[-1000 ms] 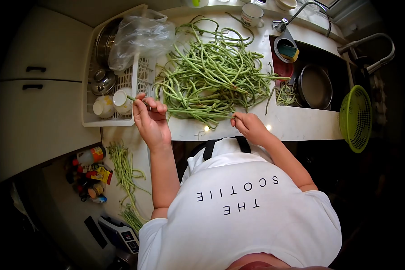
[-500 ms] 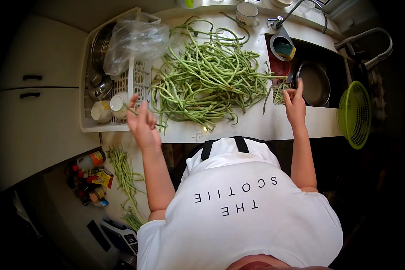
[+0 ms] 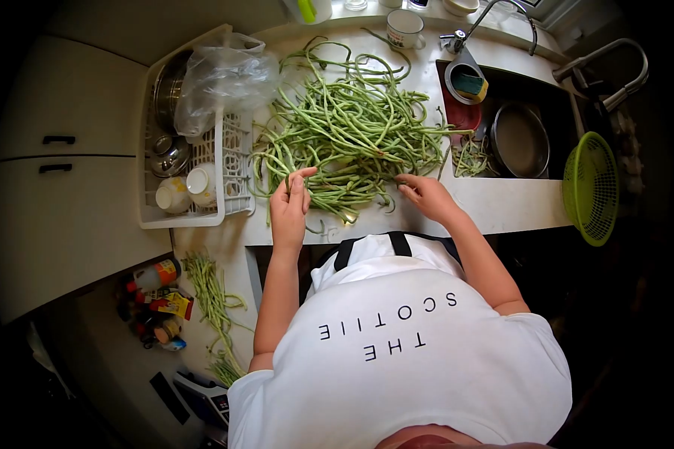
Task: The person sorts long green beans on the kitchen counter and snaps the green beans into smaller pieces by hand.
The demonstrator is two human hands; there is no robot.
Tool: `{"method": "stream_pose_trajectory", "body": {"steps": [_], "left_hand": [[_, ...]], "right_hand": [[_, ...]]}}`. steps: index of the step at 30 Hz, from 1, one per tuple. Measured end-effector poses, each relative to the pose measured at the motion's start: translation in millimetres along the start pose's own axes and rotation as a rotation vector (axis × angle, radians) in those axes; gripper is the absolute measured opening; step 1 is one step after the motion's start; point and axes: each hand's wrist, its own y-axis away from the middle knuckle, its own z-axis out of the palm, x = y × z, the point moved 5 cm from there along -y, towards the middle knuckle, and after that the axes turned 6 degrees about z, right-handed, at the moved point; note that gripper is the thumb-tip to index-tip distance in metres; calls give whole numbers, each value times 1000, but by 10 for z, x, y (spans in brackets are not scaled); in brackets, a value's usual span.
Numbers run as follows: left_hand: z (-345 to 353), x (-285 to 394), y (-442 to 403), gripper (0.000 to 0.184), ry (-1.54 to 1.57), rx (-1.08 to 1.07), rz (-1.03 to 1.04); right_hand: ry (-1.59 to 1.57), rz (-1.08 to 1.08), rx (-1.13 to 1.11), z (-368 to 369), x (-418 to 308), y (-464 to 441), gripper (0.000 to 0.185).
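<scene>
A big tangled heap of long green beans (image 3: 352,123) covers the middle of the counter. At the heap's near left edge is my left hand (image 3: 290,209), its fingers closed round a long bean, with the index finger pointing right. My right hand (image 3: 430,198) reaches the heap's near right edge, where thumb and fingertips pinch the end of a bean; the fingertips partly hide it. Short bean pieces (image 3: 470,159) lie in the near left corner of the sink, beside a metal pan (image 3: 520,141).
To the left stands a white dish rack (image 3: 236,161) with cups and a plastic bag (image 3: 221,78). More long beans (image 3: 213,299) lie on the side counter near bottles (image 3: 156,275). A green colander (image 3: 590,188) sits right of the sink, a mug (image 3: 404,30) behind the heap.
My right hand has moved from the sink edge left to the bean heap. My left hand has come right, from beside the dish rack to the heap's near edge.
</scene>
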Motion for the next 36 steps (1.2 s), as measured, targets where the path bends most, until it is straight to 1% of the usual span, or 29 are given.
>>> {"method": "stream_pose_trajectory", "body": {"steps": [2,4,5,6,7,8,9,10,11,12,13,14,16,17,18,19,20,22,23,25,27,32,34,35,36], "left_hand": [[13,-78,-6,34,35,-6,-10],[55,-118,-1,34,41,-23,-5],[87,-126,6,35,46,-41,-1],[119,-125,18,35,46,-41,-2],[159,-117,32,35,-18,-51,7],[178,-110,42,36,-83,-61,16],[173,-146,46,35,-103,-113,-9],[204,-173,47,35,-104,-113,-9],[284,-139,43,32,-192,-131,119],[357,-90,41,30,-279,-149,247],[444,-30,36,34,-357,-248,334],[487,-65,26,34,-357,-247,334],[678,-98,69,42,-569,-395,538],[740,-112,78,35,-571,-460,526],[760,-96,88,35,-568,-464,530],[766,-129,99,32,-514,-479,408],[775,-158,112,29,-459,-492,285],[808,3,146,26,-470,-482,314],[813,98,168,24,-484,-465,337],[810,144,191,22,-498,-446,360],[801,177,208,20,-499,-407,431],[785,205,236,19,-534,-421,449],[810,212,258,18,-536,-434,468],[833,217,269,16,-526,-445,436],[846,223,272,16,-517,-455,404]], "right_hand": [[24,-3,-40,35,10,-7,34],[-95,13,-10,19,-71,3,30],[-95,13,-11,41,-53,-2,30],[-198,37,26,51,-24,-13,28],[-301,60,64,49,5,-20,26],[-301,59,64,55,18,-22,26],[-353,64,89,28,-7,-5,22],[-404,69,114,-1,-35,18,19],[-405,69,114,-31,-70,57,19],[-365,-57,130,-127,-248,137,17],[-323,-182,146,-212,-420,217,14],[-324,-183,145,-262,-509,267,14],[-333,-475,201,-397,-785,414,11],[-331,-476,204,-438,-839,444,11],[-346,-522,225,-487,-904,482,12],[-360,-567,248,-532,-962,520,13],[-357,-566,256,-558,-1008,542,13],[-269,-485,338,-610,-1043,566,17],[-269,-483,341,-629,-1040,581,17],[-16,-478,325,-602,-1054,589,20],[13,-504,347,-570,-1100,585,20],[42,-540,406,-503,-1060,560,21],[-157,-492,397,-514,-1029,562,19],[-157,-493,397,-497,-1028,568,19],[-342,-401,322,-466,-968,536,16]]}}
